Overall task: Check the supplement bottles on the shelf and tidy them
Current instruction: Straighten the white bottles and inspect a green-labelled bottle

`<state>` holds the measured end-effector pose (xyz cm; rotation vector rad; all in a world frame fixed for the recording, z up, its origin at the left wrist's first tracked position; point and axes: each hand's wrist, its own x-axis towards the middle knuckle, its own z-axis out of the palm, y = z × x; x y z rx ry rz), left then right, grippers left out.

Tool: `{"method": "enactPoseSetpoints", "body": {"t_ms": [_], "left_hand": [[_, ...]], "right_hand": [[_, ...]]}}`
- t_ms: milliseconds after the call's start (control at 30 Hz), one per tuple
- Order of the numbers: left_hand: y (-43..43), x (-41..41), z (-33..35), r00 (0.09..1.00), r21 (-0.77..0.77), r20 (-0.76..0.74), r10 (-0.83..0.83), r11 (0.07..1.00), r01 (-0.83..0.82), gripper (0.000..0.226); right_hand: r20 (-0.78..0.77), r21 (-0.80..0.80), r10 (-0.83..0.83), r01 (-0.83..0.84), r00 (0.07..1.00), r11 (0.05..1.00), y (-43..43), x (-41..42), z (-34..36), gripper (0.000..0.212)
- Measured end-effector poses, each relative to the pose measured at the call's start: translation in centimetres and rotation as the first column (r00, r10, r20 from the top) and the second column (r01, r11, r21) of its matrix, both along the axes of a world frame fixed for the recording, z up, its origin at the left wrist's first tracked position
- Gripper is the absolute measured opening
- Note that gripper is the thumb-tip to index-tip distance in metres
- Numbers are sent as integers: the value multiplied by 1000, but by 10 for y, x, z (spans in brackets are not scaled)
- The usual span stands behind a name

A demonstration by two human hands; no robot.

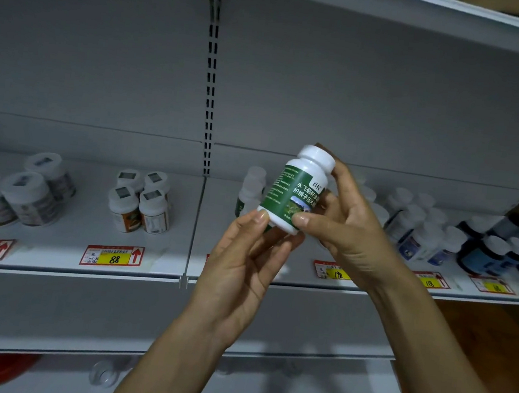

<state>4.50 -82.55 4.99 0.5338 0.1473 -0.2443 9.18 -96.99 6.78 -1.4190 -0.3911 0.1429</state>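
Grey shelf (69,259), dimly lit, carried shelved bottles (140,204) in small clusters, white-capped, with price tags (112,256) along its front edge. One green bottle (297,190) was lifted clear in front of the shelf, tilted, cap uppermost. Left hand (244,265) pinched its base, thumb in front. Right hand (348,225) clasped it from the right, thumb at the base and fingers behind the cap. Both hands were close together on it.
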Motion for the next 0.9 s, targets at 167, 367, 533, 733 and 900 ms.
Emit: {"method": "enactPoseSetpoints", "body": {"t_ms": [167, 367, 533, 733, 900], "left_hand": [[-1, -1, -8, 973, 249, 190, 129, 953, -174, 32], [-1, -5, -13, 886, 490, 423, 191, 774, -401, 39], [3, -4, -13, 944, 397, 298, 142, 881, -258, 40], [5, -2, -4, 993, 179, 96, 70, 980, -86, 39], [5, -1, -2, 999, 101, -2, 44, 994, -44, 34]], "right_hand": [[-39, 3, -3, 3, 999, 1000, -3, -1, 6, 60], [-105, 32, -62, 65, 993, 997, -3, 3, 4, 53], [-43, 36, -91, 92, 995, 995, -2, 3, 5, 48], [-8, -4, -46, 46, 999, 999, -1, 1, 8, 60], [1, -76, -21, 21, 1000, 997, -1, -2, 12, 72]]}}
